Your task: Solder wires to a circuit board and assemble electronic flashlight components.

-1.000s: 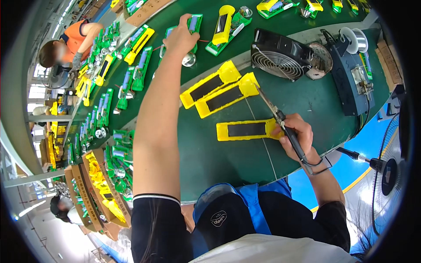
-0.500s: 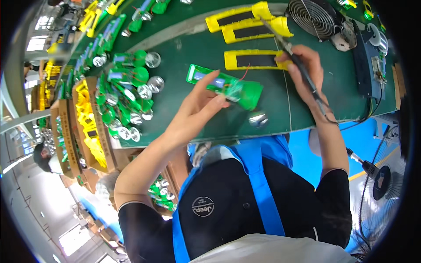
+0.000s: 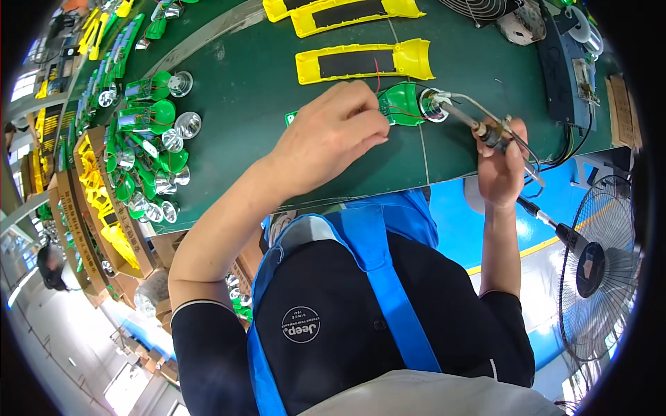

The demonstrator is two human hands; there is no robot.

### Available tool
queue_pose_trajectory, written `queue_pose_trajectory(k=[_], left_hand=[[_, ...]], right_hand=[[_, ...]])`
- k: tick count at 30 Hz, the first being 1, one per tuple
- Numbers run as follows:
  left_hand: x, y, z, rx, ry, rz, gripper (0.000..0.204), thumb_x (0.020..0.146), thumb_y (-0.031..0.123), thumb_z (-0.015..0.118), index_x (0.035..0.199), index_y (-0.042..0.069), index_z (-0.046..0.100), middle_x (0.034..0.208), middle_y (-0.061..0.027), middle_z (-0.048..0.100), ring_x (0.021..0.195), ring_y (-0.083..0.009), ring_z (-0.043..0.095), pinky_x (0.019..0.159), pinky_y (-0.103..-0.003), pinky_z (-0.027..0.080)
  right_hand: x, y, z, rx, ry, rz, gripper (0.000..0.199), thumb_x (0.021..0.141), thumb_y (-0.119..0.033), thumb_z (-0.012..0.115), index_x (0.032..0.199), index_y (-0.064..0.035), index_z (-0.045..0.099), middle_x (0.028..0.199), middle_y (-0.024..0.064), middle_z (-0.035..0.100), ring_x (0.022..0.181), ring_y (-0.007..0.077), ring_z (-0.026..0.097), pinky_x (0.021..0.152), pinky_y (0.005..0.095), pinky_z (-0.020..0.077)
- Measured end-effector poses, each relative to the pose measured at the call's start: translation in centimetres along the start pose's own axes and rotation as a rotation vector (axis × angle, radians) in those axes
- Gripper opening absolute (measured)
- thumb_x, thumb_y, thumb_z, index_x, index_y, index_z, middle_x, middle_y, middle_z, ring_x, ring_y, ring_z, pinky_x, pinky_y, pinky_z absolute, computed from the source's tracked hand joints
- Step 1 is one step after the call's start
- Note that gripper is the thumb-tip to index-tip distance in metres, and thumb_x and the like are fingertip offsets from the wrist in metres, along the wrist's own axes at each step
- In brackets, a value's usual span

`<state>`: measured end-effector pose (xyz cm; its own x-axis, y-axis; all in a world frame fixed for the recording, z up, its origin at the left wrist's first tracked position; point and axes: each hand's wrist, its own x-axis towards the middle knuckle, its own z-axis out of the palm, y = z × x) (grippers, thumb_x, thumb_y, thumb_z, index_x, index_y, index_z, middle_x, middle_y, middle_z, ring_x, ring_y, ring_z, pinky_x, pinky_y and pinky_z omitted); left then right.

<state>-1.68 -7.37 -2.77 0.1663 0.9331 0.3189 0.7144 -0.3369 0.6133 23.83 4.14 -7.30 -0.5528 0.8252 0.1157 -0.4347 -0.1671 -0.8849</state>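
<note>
Left hand (image 3: 333, 132), curled over a smooth green plastic housing (image 3: 402, 104), grip hidden; the housing, between the hands above the counter (image 3: 236, 111); its round, mirror-like reflector (image 3: 435, 105), at a slender metal soldering iron (image 3: 461, 116); right hand (image 3: 501, 163), clasping the iron.

I see the lamp unit (image 3: 404, 104) lying on the table (image 3: 243, 125); the worker's left hand (image 3: 340, 132) covers its left part; to its right is the right hand (image 3: 503, 173), with the soldering iron (image 3: 494, 137) reaching to its right end; behind it lies one casing (image 3: 364, 61); well to its left, a heap of similar units (image 3: 149, 139); farther left, a box (image 3: 142, 253); well to its right, the floor fan (image 3: 590, 270).
</note>
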Motion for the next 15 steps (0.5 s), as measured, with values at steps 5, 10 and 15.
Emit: queue_pose_trajectory(k=[5, 10, 15], left_hand=[[-0.6, 0.4, 1.2, 0.038, 0.192, -0.155, 0.016, 0.069, -0.003, 0.068, 0.081, 0.003, 0.059, 0.091, -0.0071, 0.053, 0.076, -0.0235, 0.057, 0.064, -0.031, 0.048], [0.3, 1.3, 0.2, 0.049, 0.129, -0.404, 0.014, 0.072, -0.005, 0.066, 0.081, 0.0, 0.057, 0.094, -0.0074, 0.052, 0.077, -0.0204, 0.058, 0.064, -0.029, 0.05], [0.4, 1.3, -0.7, -0.066, 0.078, -0.434, 0.015, 0.071, -0.006, 0.067, 0.081, 0.0, 0.057, 0.094, -0.0081, 0.052, 0.077, -0.0195, 0.058, 0.064, -0.027, 0.051]], right_hand=[[0.5, -0.2, 1.6, -0.246, 0.018, 0.055, 0.026, 0.085, -0.025, 0.055, 0.093, -0.0017, 0.047, 0.077, 0.0112, 0.054, 0.064, 0.0128, 0.047, 0.086, 0.0351, 0.0402], [1.2, -0.7, 3.6, -0.472, -0.002, 0.139, 0.021, 0.083, -0.016, 0.058, 0.091, 0.0025, 0.051, 0.078, 0.0106, 0.057, 0.065, 0.0134, 0.056, 0.061, 0.0238, 0.0433], [1.5, -0.8, 3.4, -0.426, 0.014, 0.128, 0.021, 0.084, -0.016, 0.056, 0.091, 0.0025, 0.05, 0.077, 0.0103, 0.057, 0.064, 0.0127, 0.055, 0.066, 0.0243, 0.0431]])
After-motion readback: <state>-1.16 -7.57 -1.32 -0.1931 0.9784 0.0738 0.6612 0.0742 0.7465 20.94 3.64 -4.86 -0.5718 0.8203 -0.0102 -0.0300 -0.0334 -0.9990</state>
